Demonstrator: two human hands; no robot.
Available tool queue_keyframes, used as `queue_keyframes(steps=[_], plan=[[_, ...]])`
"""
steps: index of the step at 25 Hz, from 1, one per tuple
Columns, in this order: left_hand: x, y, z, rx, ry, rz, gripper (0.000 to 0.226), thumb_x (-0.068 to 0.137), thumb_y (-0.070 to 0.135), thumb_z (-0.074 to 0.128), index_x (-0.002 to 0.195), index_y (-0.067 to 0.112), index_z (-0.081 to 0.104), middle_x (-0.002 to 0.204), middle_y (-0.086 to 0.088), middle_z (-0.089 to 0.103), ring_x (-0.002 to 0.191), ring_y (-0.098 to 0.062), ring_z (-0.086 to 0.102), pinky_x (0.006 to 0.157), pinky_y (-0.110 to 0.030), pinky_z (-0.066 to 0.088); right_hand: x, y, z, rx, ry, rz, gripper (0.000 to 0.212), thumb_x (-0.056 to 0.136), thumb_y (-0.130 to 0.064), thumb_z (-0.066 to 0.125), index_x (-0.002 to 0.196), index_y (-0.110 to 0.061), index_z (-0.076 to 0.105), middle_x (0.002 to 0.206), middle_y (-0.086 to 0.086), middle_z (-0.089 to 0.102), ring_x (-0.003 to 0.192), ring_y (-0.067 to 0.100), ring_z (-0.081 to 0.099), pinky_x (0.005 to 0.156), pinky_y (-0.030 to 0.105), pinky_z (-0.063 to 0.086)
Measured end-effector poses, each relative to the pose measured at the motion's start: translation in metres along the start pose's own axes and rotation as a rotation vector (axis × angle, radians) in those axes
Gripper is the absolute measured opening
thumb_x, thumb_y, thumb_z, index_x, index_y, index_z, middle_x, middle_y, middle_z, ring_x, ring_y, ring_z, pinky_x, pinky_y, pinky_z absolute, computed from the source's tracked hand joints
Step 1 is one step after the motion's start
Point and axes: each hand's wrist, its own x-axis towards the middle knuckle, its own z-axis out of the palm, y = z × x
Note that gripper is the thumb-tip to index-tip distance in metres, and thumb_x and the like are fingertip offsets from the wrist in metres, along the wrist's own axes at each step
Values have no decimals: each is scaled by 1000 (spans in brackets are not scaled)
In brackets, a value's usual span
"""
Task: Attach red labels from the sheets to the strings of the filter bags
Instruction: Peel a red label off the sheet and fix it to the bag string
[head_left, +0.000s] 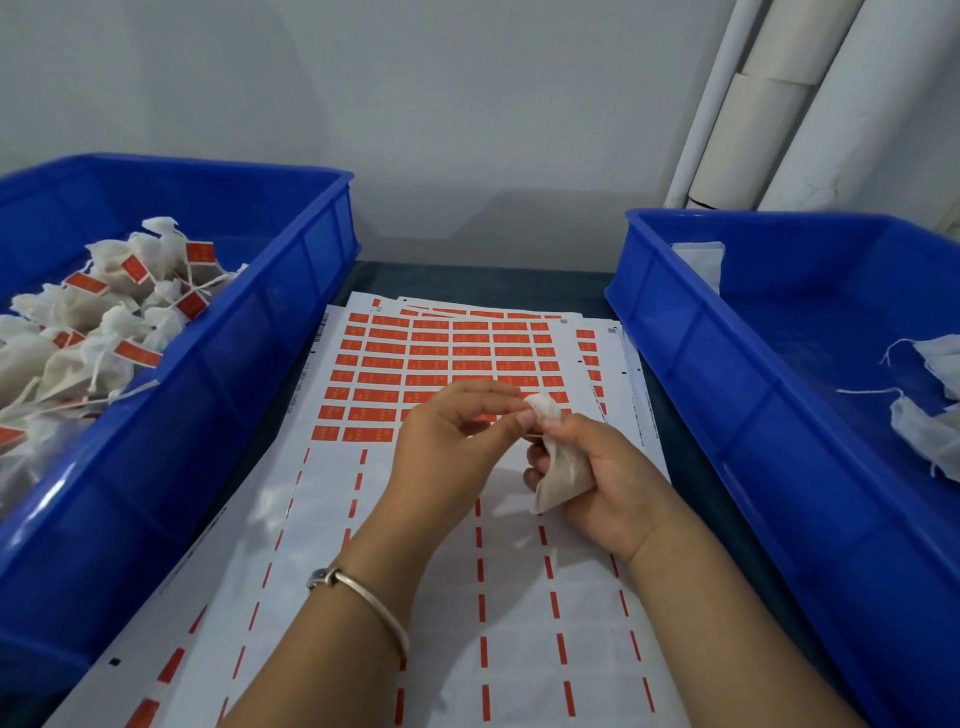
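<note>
My right hand (610, 480) grips a small beige filter bag (561, 475) above the label sheet (467, 519). My left hand (447, 441) meets it from the left, its fingertips pinching at the bag's gathered white top (543, 404). Whether the string or a label is between those fingers is hidden. Red labels (431, 358) fill the far half of the sheet. The near half is peeled, with only thin red strips left.
A blue bin (249, 332) on the left holds several filter bags with red labels (93, 322). A blue bin (727, 374) on the right holds a few unlabelled white bags (930, 421). More sheets lie under the top one. White rolls (779, 104) lean at the back right.
</note>
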Motion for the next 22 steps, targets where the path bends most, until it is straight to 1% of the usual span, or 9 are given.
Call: queue_keyframes(steps=[2,4,8,11,13,15,17,19,22], plan=[[0,2,0,10,-13,2,11,69,37,69,73,46,64,81,32,61,85,13,57,65,-2,45,0,0,0,-25,5,-7,20,62,-17,68,70,-33,78,73,-5,71,63,10,64,65,27,50],[0,2,1,41,-25,12,10,64,44,66,73,46,63,83,31,60,87,12,57,67,-3,46,0,0,-1,-51,15,-3,19,62,-19,69,72,-33,78,76,-6,72,69,12,64,66,28,52],[1,-2,2,77,-7,11,13,78,29,68,73,40,63,84,27,60,85,14,55,62,1,42,0,0,-2,-99,-24,10,19,73,-18,66,76,-32,78,79,-7,72,66,10,65,65,26,52],[3,-5,3,65,35,-7,13,81,26,67,73,35,62,84,23,60,83,13,54,59,2,39,1,1,-4,-175,-61,12,25,80,-2,63,80,-20,79,84,-5,72,73,13,58,63,25,52],[4,-6,3,99,76,-15,14,81,26,67,72,35,61,85,22,58,82,5,57,56,-3,42,1,1,-4,-196,-63,6,30,82,7,59,84,-16,79,97,0,70,74,14,58,60,24,51],[5,-7,3,150,101,-4,15,81,28,66,72,37,58,87,23,55,81,1,55,59,-5,39,2,2,-4,-199,-59,-1,35,82,10,58,87,-17,78,106,4,68,74,15,58,60,23,51],[5,-8,4,181,119,8,16,81,30,66,71,38,57,87,24,53,81,2,53,59,-5,37,2,1,-4,-175,-72,-11,42,81,13,55,89,-21,77,101,2,70,68,13,61,58,24,51],[5,-10,5,212,137,14,18,81,31,66,70,38,55,86,25,51,80,4,52,56,-4,37,3,0,-6,-145,-69,-6,49,79,15,54,94,-27,73,94,0,71,63,14,63,56,25,51],[4,-10,7,230,160,13,19,82,30,66,69,38,54,86,25,50,80,3,52,53,-3,39,4,1,-8,-144,-71,-1,54,77,14,55,103,-31,65,99,0,67,62,15,66,54,26,52]])
